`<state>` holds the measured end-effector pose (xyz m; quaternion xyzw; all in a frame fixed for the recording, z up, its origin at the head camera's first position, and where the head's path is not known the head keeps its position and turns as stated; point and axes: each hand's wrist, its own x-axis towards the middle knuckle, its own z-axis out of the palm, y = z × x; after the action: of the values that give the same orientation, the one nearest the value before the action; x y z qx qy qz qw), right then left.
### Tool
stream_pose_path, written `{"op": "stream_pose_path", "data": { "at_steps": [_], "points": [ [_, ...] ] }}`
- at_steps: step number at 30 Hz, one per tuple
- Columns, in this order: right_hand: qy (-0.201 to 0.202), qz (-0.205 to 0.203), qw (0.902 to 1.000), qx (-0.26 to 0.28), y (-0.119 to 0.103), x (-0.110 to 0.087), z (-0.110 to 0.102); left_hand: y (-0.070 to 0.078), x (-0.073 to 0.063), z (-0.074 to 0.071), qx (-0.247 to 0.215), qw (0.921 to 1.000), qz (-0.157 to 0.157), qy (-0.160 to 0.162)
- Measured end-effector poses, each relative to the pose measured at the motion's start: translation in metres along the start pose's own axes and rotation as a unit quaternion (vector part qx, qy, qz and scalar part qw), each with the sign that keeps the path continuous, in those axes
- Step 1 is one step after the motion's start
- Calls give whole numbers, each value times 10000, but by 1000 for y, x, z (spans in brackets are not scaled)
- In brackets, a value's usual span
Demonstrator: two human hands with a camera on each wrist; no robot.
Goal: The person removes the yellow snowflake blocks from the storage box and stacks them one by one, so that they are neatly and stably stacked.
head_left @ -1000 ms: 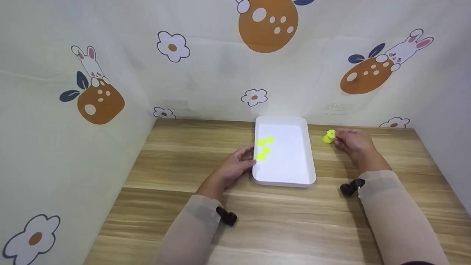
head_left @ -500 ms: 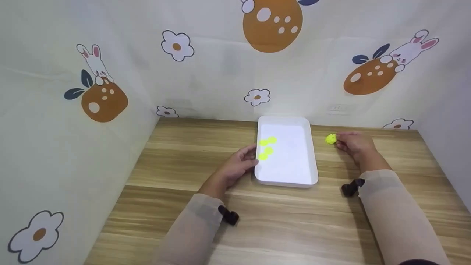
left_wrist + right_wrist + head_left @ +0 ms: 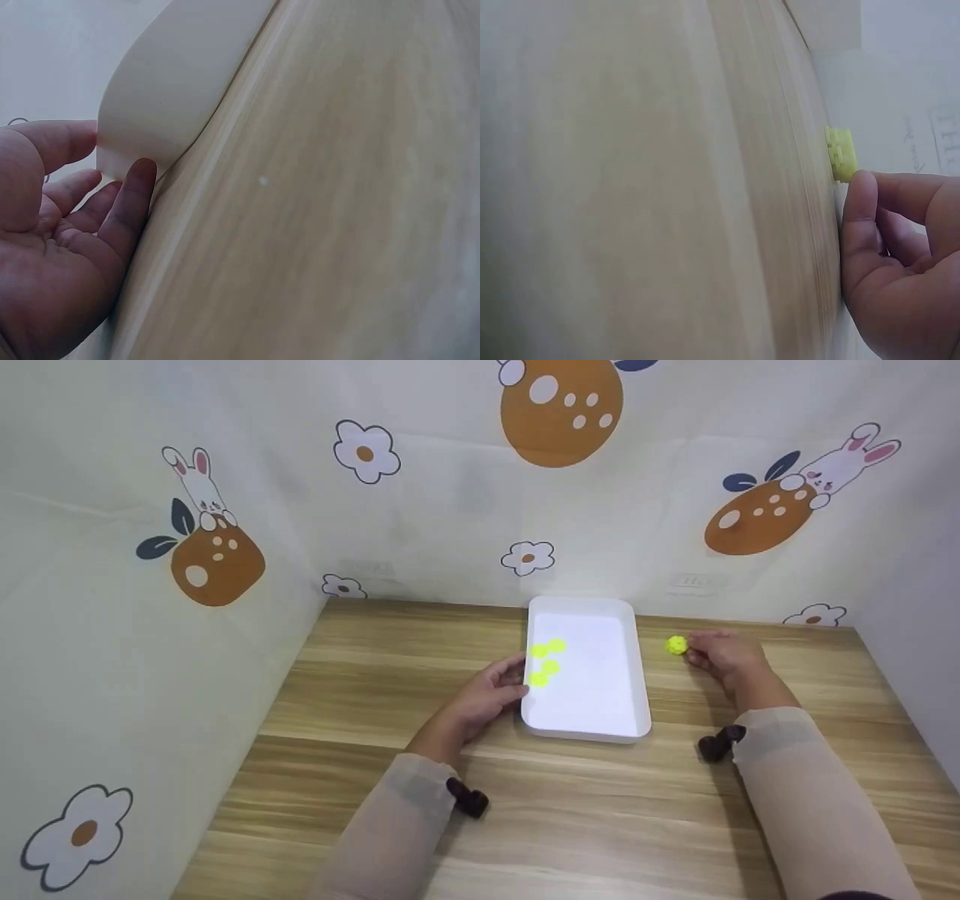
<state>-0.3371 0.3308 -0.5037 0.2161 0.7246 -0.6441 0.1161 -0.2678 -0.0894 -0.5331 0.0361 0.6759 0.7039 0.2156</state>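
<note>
A shallow white tray [image 3: 585,712] lies on the wooden table in the head view, with several flat yellow discs [image 3: 550,667] along its left inner side. My left hand [image 3: 481,701] touches the tray's outer left wall; in the left wrist view, its thumb and fingertips rest against that wall [image 3: 161,90]. Right of the tray, my right hand [image 3: 726,656] pinches small yellow notched discs [image 3: 676,645] at their edge. Seen from the right wrist, these discs [image 3: 841,154] sit stacked one on another at the table surface, between thumb and index fingertips. Their exact number is unclear.
A patterned cloth wall [image 3: 442,510] stands right behind the tray, and further walls close off the left and right sides. Wood-grain table [image 3: 570,817] stretches in front of the tray. A small black device [image 3: 466,799] is strapped at each wrist.
My right hand has lowered one yellow notched disc onto the yellow piece beneath, so they now look like one stack. The left hand stays at the tray; the head view shifted slightly.
</note>
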Motion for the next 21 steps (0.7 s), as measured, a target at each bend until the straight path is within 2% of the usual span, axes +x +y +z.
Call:
{"op": "stream_pose_path", "data": {
  "at_steps": [8, 14, 21],
  "points": [
    [142, 55, 9999, 53, 0, -3, 0, 2, -2, 2, 56, 10000, 17, 8],
    [-72, -144, 9984, 536, -10, -13, 4, 2, -2, 2, 39, 9997, 208, -141],
    [-359, -315, 9975, 518, -34, -31, 24, 2, -3, 2, 45, 9999, 126, -25]
  ]
}}
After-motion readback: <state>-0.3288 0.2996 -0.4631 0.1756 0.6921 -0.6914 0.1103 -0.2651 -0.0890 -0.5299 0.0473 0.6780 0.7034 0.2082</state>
